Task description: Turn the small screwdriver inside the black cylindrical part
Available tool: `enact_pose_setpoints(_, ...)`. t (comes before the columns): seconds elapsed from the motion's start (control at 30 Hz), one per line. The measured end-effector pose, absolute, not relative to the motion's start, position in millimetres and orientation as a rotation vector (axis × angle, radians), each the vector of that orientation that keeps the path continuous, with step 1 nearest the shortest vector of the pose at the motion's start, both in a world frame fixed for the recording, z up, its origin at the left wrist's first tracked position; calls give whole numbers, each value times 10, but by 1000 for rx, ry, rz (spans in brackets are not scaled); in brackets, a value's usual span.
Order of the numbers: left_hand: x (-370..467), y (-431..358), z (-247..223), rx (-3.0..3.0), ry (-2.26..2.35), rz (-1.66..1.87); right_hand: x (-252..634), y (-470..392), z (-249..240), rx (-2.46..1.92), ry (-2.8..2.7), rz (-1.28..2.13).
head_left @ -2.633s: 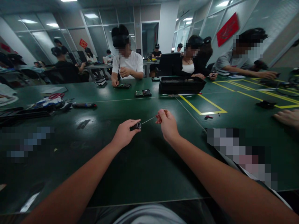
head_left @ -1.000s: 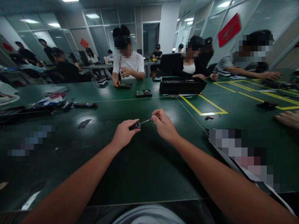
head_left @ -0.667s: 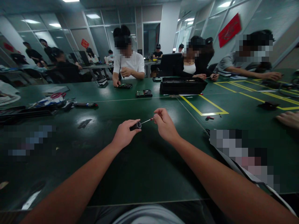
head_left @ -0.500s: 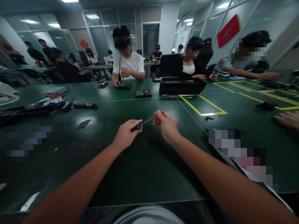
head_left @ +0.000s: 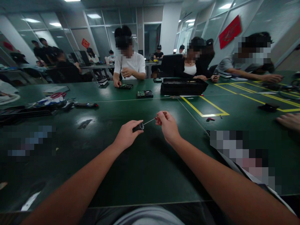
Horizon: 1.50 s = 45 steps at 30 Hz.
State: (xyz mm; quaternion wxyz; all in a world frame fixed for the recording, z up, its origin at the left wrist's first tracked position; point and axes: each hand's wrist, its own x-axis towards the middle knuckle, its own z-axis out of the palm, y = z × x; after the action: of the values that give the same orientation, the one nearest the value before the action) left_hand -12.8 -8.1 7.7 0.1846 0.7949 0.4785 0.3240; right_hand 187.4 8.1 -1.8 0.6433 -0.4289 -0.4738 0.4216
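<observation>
My left hand (head_left: 125, 137) is wrapped round a short black cylinder (head_left: 138, 127) with a shiny ringed end facing me and to the right. A thin metal rod (head_left: 149, 121) runs from near that end, slanting up to my right hand (head_left: 168, 125). The fingertips of my right hand are pinched together at the rod's far end, hiding that end. I cannot make out whether the rod enters the cylinder or passes just behind it. Both hands hover above the green table (head_left: 145, 181).
A long black bin (head_left: 184, 87) stands ahead, with a hard drive (head_left: 144, 93) left of it. Tools and red-handled scissors (head_left: 58, 95) lie in a pile at left, beside a dark pen-shaped tool (head_left: 86, 105). Other people work across the table; a co-worker's hand (head_left: 289, 120) rests at right.
The view has shifted very slightly. Both hands keep their hold on the cylinder and the rod, almost in the same place.
</observation>
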Motion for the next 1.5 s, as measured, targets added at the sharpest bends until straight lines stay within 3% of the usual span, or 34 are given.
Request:
enact_pose_setpoints(0.73,-147,-81,15,2218,1327,935,1931,-101,184,-1139,-1494,595)
enact_pose_setpoints(0.93,-156,-58,9,2210,1348,969,1931,-80,130,-1107,-1485,762)
enact_pose_setpoints(1.13,-137,-73,22,2174,1345,945,1937,-69,139,-1168,-1489,665)
enact_pose_setpoints(1.5,-137,-74,100,2348,1321,981,1933,110,26,-1028,-898,1015)
